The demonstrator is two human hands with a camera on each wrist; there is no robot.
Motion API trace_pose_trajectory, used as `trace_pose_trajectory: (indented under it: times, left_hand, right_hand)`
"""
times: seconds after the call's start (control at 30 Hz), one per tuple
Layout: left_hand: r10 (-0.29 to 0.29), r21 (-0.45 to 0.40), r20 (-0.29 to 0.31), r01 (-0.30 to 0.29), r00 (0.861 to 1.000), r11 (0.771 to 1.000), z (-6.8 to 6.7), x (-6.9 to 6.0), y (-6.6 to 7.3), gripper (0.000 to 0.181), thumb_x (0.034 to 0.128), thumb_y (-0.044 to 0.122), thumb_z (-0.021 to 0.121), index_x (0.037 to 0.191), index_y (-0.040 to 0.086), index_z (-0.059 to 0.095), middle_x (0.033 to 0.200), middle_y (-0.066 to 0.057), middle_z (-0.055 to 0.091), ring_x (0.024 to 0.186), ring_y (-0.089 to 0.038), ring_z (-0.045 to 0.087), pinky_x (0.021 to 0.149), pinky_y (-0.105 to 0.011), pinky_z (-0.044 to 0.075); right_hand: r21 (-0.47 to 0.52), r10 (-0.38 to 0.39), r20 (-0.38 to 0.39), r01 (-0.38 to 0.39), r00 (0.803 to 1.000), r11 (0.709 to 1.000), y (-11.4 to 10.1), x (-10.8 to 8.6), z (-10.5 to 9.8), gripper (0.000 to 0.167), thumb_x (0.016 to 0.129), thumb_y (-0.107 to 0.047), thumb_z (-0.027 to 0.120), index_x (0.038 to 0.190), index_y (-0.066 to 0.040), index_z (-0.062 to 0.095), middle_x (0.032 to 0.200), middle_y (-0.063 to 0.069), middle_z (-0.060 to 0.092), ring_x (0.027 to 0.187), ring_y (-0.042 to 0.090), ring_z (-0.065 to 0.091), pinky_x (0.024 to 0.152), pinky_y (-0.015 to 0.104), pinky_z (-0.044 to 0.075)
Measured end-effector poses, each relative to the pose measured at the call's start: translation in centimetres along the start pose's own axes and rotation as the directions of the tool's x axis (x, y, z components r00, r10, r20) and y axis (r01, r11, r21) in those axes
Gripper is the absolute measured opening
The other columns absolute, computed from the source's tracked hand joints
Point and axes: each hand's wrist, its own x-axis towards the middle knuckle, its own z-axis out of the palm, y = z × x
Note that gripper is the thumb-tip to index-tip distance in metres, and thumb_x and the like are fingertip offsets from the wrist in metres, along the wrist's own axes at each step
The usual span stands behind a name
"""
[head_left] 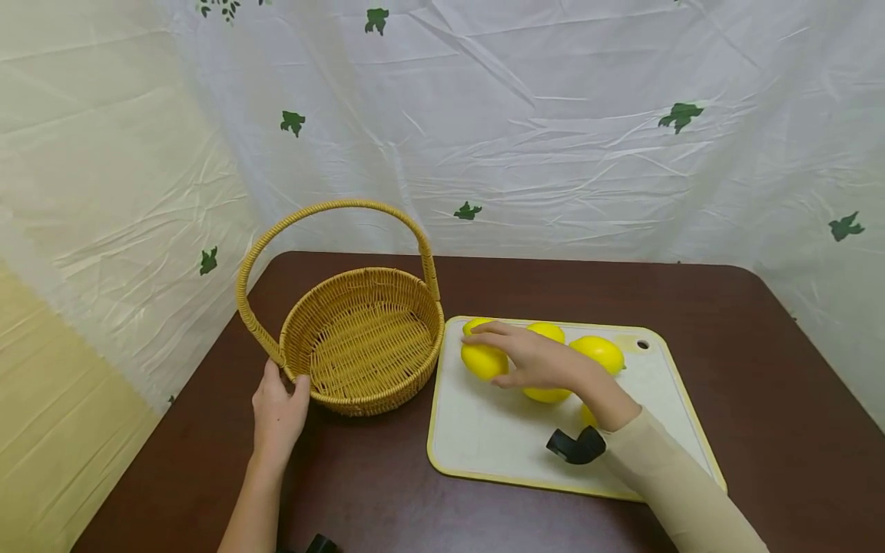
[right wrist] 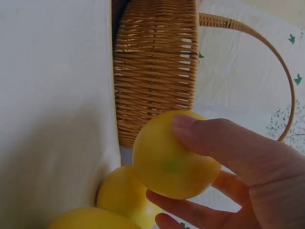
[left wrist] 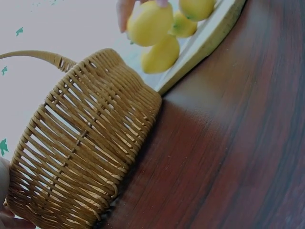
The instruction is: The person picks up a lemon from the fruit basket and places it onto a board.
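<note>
My right hand (head_left: 535, 357) holds a lemon (head_left: 484, 362) between thumb and fingers above the left part of a white cutting board (head_left: 484, 445). In the right wrist view, the held lemon (right wrist: 174, 157) is raised off the board, with another lemon (right wrist: 125, 195) just behind it. Several more lemons (head_left: 598, 353) lie on the board around and under that hand, some partly hidden. A wicker basket (head_left: 369, 346) with a tall arched handle stands left of the board, nothing inside it. My left hand (head_left: 280, 411) grips the basket's near left rim at the handle's foot.
Both basket and board stand on a dark brown table (head_left: 373, 476). The board has a yellow edge and a hanging hole at its far right corner. Behind the table hangs a white sheet (head_left: 553, 153) with green leaf prints. A black wrist-camera piece (head_left: 577, 445) shows below the right wrist.
</note>
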Motion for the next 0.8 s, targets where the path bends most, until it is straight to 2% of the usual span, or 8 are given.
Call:
trace_pose_trajectory:
  times: [0.2,0.57,0.8]
  left_hand:
    - [0.004,0.006,-0.005,-0.004,1.0,1.0,0.0,0.0,0.1,0.044,0.0904,0.019,0.043,0.131,0.003,0.037,0.113,-0.018,0.054,0.093,-0.03,0.052,0.07,-0.043,0.041]
    - [0.008,-0.002,0.002,-0.008,1.0,1.0,-0.1,-0.1,0.2,0.046,0.0904,0.019,0.043,0.133,0.002,0.036,0.118,-0.02,0.052,0.102,-0.034,0.052,0.073,-0.045,0.041]
    - [0.012,-0.004,0.0,-0.012,1.0,1.0,-0.1,-0.1,0.2,0.043,0.0904,0.018,0.043,0.13,0.002,0.038,0.115,-0.019,0.053,0.098,-0.033,0.052,0.072,-0.044,0.041]
  right_hand:
    - [-0.014,-0.003,0.005,0.003,1.0,1.0,0.3,-0.5,0.7,0.063,0.077,-0.014,0.071,0.134,-0.012,0.046,0.137,0.011,0.04,0.121,0.025,0.042,0.095,0.041,0.037]
    - [-0.072,-0.028,0.008,0.029,1.0,0.997,0.1,-0.9,1.8,0.06,0.075,-0.015,0.071,0.131,-0.013,0.049,0.135,0.009,0.043,0.118,0.021,0.045,0.092,0.037,0.04]
    - [-0.089,-0.055,0.009,0.056,0.998,0.995,-0.1,-1.0,2.1,0.058,0.073,-0.013,0.071,0.128,-0.011,0.052,0.131,0.011,0.046,0.117,0.023,0.045,0.093,0.038,0.039]
